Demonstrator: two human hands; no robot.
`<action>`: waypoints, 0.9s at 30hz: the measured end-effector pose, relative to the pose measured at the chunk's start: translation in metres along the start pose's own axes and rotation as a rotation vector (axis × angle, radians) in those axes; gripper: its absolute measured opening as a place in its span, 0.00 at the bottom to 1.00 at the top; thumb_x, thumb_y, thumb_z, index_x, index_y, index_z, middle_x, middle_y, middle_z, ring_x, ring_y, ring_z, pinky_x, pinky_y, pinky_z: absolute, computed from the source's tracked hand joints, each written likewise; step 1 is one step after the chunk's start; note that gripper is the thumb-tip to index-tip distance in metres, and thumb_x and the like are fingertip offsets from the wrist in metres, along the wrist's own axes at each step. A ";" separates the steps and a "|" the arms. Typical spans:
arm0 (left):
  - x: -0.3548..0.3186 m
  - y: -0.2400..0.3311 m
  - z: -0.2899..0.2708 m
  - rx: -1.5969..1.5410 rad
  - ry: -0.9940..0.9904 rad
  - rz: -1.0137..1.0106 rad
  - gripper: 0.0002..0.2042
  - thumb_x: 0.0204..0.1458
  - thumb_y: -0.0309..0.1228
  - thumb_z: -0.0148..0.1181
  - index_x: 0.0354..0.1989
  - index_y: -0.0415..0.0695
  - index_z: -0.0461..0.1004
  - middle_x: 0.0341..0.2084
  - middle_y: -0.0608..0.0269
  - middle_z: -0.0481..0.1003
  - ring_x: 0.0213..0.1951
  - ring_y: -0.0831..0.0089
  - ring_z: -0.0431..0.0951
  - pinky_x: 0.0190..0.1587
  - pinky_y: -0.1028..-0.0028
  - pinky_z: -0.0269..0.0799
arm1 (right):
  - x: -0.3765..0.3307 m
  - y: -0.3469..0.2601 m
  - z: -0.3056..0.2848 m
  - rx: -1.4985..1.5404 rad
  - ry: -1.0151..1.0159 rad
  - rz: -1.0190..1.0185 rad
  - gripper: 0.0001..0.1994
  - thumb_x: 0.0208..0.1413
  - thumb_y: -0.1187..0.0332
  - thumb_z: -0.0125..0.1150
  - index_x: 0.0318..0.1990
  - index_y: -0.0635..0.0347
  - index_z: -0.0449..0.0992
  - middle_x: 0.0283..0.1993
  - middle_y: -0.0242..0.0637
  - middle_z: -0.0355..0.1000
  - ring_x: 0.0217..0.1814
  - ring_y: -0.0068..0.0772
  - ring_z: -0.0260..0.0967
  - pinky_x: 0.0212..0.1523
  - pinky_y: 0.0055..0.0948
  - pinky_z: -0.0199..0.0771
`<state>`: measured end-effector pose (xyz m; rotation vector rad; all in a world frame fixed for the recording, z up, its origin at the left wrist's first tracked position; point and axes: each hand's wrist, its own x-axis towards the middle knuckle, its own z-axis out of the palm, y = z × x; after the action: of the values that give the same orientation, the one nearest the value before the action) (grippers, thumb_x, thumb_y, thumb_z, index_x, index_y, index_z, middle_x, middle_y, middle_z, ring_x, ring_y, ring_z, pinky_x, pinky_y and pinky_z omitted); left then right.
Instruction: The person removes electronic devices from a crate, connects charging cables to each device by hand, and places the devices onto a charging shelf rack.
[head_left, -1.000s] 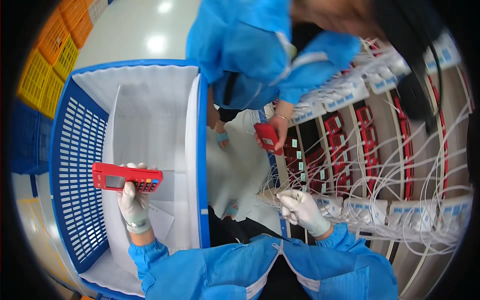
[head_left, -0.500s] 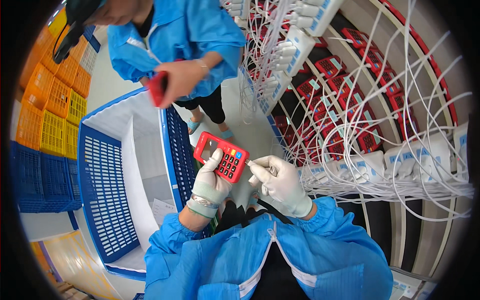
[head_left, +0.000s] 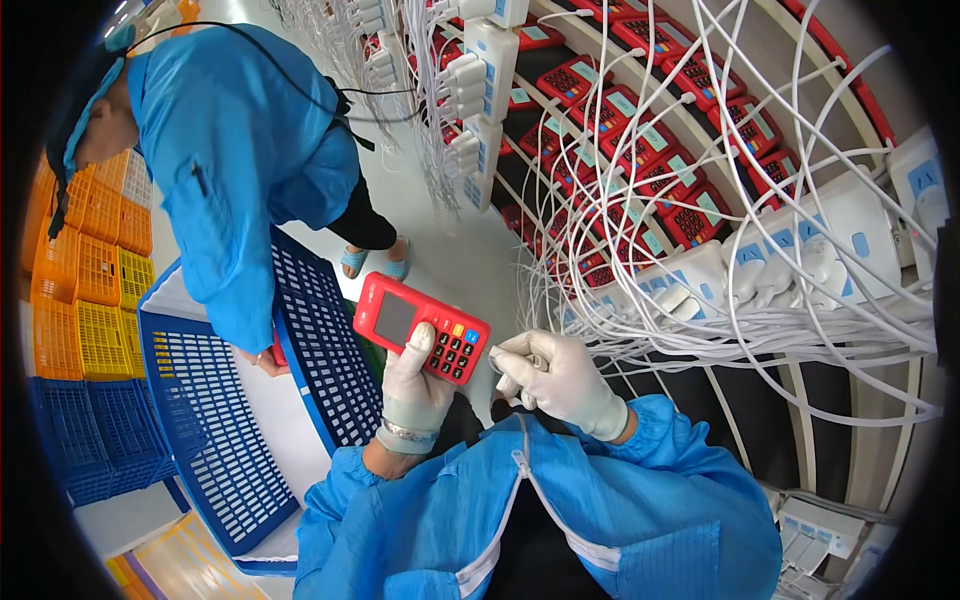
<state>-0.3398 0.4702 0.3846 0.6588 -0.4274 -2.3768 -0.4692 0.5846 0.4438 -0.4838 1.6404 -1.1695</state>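
A red handheld card terminal (head_left: 395, 318) with a grey screen and dark keys is gripped in my gloved left hand (head_left: 415, 395), thumb on its face beside the keypad. Just right of the terminal, my gloved right hand (head_left: 560, 380) is closed in a pinch. A small white plug with a metal tip (head_left: 493, 362) shows partly at its fingertips, apart from the terminal's edge; the rest of it is hidden by the fingers.
A blue slatted crate (head_left: 215, 440) with white lining stands at left. A co-worker in a blue jacket (head_left: 235, 130) reaches into it, a red item at the hand. Right, white cables (head_left: 700, 340) tangle around power strips (head_left: 830, 240) and racked red terminals (head_left: 640, 140). Orange and yellow crates (head_left: 100, 280) are stacked far left.
The terminal has moved slightly left and down, and a gap now shows between it and the plug. The co-worker has turned left and lowered a red item into the blue crate.
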 end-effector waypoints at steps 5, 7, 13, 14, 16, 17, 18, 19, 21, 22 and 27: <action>0.008 -0.013 0.004 -0.133 0.027 -0.104 0.16 0.53 0.30 0.56 0.48 0.40 0.65 0.42 0.55 0.72 0.45 0.64 0.74 0.49 0.61 0.73 | 0.003 0.012 -0.012 0.071 0.035 -0.049 0.13 0.54 0.66 0.57 0.39 0.69 0.72 0.24 0.39 0.73 0.16 0.15 0.64 0.17 0.14 0.63; 0.011 -0.015 0.003 -0.134 0.039 -0.121 0.14 0.53 0.30 0.56 0.47 0.40 0.65 0.41 0.56 0.73 0.45 0.65 0.74 0.50 0.62 0.72 | 0.002 0.012 -0.012 0.057 0.071 -0.052 0.12 0.55 0.64 0.57 0.38 0.67 0.74 0.23 0.35 0.74 0.18 0.13 0.65 0.19 0.17 0.64; 0.016 -0.021 0.000 -0.278 0.138 -0.190 0.11 0.55 0.28 0.53 0.45 0.41 0.65 0.38 0.59 0.73 0.44 0.64 0.74 0.49 0.61 0.73 | 0.011 0.022 -0.009 -0.012 0.112 -0.183 0.12 0.55 0.65 0.57 0.38 0.67 0.73 0.23 0.36 0.74 0.18 0.16 0.67 0.18 0.19 0.65; 0.015 -0.022 -0.001 -0.275 0.141 -0.192 0.11 0.55 0.28 0.53 0.45 0.41 0.65 0.38 0.59 0.73 0.44 0.64 0.74 0.49 0.61 0.73 | 0.011 0.018 -0.011 -0.008 0.113 -0.180 0.12 0.55 0.65 0.57 0.38 0.67 0.73 0.23 0.36 0.74 0.18 0.16 0.67 0.18 0.19 0.65; 0.014 -0.025 -0.001 -0.107 0.081 -0.104 0.11 0.54 0.28 0.54 0.45 0.42 0.65 0.37 0.61 0.73 0.42 0.66 0.75 0.47 0.63 0.74 | 0.011 0.008 -0.018 -0.102 0.010 0.006 0.13 0.55 0.65 0.56 0.39 0.70 0.72 0.24 0.38 0.72 0.19 0.17 0.66 0.19 0.15 0.65; 0.014 -0.025 -0.001 -0.106 0.082 -0.111 0.11 0.54 0.28 0.54 0.45 0.42 0.65 0.37 0.61 0.73 0.42 0.66 0.75 0.47 0.63 0.74 | 0.011 0.009 -0.018 -0.099 0.014 0.010 0.13 0.55 0.65 0.56 0.39 0.70 0.72 0.24 0.38 0.72 0.19 0.17 0.66 0.19 0.15 0.65; 0.013 -0.024 0.000 -0.053 0.071 -0.083 0.11 0.54 0.27 0.54 0.45 0.43 0.65 0.37 0.62 0.73 0.42 0.68 0.75 0.46 0.64 0.74 | 0.014 0.011 -0.017 -0.029 0.007 0.028 0.13 0.55 0.65 0.56 0.39 0.70 0.71 0.24 0.38 0.72 0.19 0.16 0.65 0.19 0.15 0.65; 0.014 -0.024 0.003 -0.004 0.056 -0.056 0.11 0.54 0.27 0.54 0.45 0.43 0.65 0.37 0.62 0.72 0.41 0.69 0.75 0.44 0.66 0.74 | 0.016 0.013 -0.016 0.037 0.004 0.044 0.13 0.56 0.65 0.56 0.39 0.70 0.71 0.24 0.38 0.72 0.18 0.16 0.65 0.19 0.16 0.65; 0.023 -0.027 0.009 -0.025 0.118 -0.063 0.11 0.54 0.27 0.54 0.45 0.44 0.65 0.37 0.63 0.72 0.39 0.71 0.75 0.43 0.68 0.74 | 0.025 0.020 -0.014 0.061 0.039 0.026 0.14 0.55 0.65 0.56 0.39 0.70 0.71 0.24 0.38 0.72 0.18 0.16 0.65 0.19 0.16 0.64; 0.031 -0.030 0.006 0.017 0.141 -0.040 0.11 0.54 0.26 0.54 0.45 0.44 0.65 0.36 0.64 0.72 0.39 0.71 0.75 0.43 0.68 0.74 | 0.033 0.025 -0.016 0.108 0.063 0.010 0.13 0.56 0.64 0.55 0.38 0.69 0.71 0.24 0.37 0.72 0.17 0.15 0.64 0.18 0.16 0.64; 0.115 -0.063 -0.033 0.117 0.238 -0.142 0.08 0.52 0.24 0.54 0.41 0.44 0.67 0.32 0.65 0.72 0.33 0.72 0.76 0.37 0.69 0.76 | 0.067 0.074 -0.030 -0.266 0.290 -0.357 0.14 0.57 0.67 0.52 0.43 0.73 0.70 0.34 0.42 0.75 0.31 0.30 0.72 0.33 0.26 0.71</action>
<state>-0.4302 0.4386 0.2894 1.0440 -0.4294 -2.3794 -0.5060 0.5796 0.3460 -0.8345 2.0317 -1.3337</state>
